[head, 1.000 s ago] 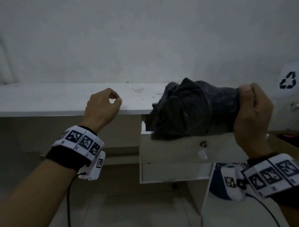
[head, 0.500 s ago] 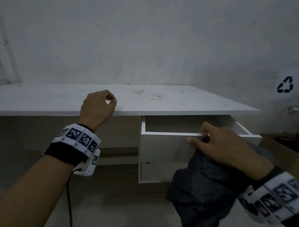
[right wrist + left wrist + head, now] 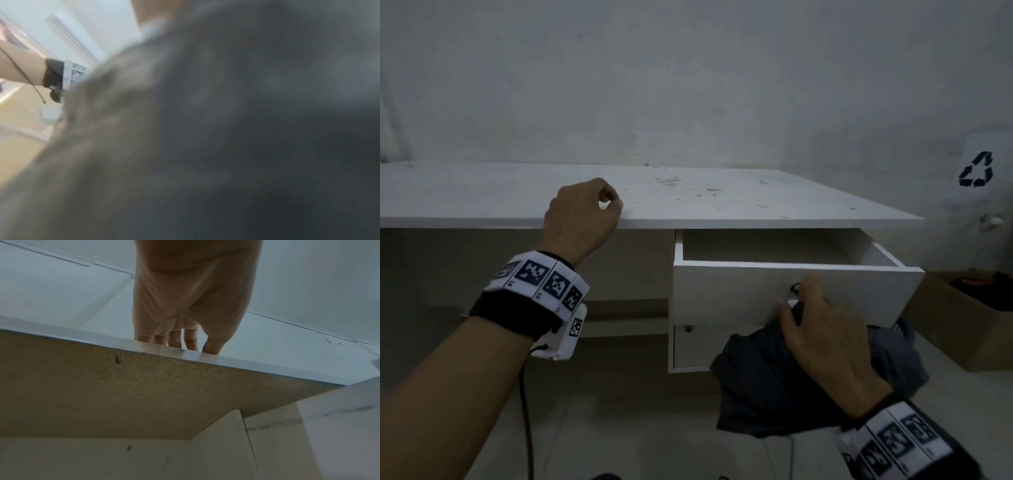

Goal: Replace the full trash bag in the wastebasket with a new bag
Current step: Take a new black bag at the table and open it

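Head view: right hand (image 3: 825, 342) sits lower right of frame, fingers curled round a crumpled dark trash bag (image 3: 767, 390), thumb and forefinger up against the front panel of the open drawer (image 3: 791, 294), at the small knob (image 3: 795, 287). Bag hangs below and slightly left of the grip, bulk trailing down toward bottom of frame; no clear long axis, it's bunched. Right wrist view: blurred dark plastic fills nearly all of it, so finger detail can't be confirmed there.

Left hand (image 3: 582, 219) is center left, fingers loosely curled, resting on the front edge of the desk (image 3: 722, 192), holding nothing. Left wrist view confirms fingertips (image 3: 191, 340) on the desk edge. Left hand well apart from bag; right hand is the one on it.

Drawer interior, upper right of center, appears bare as far as visible.

Judgement: drawer front lies directly ahead of right hand's knuckles, so pushing it shut w/ that hand, bag in tow, looks likely. Wastebasket not identifiable in frame; white bin w/ recycling symbol (image 3: 977, 171) at far right edge.
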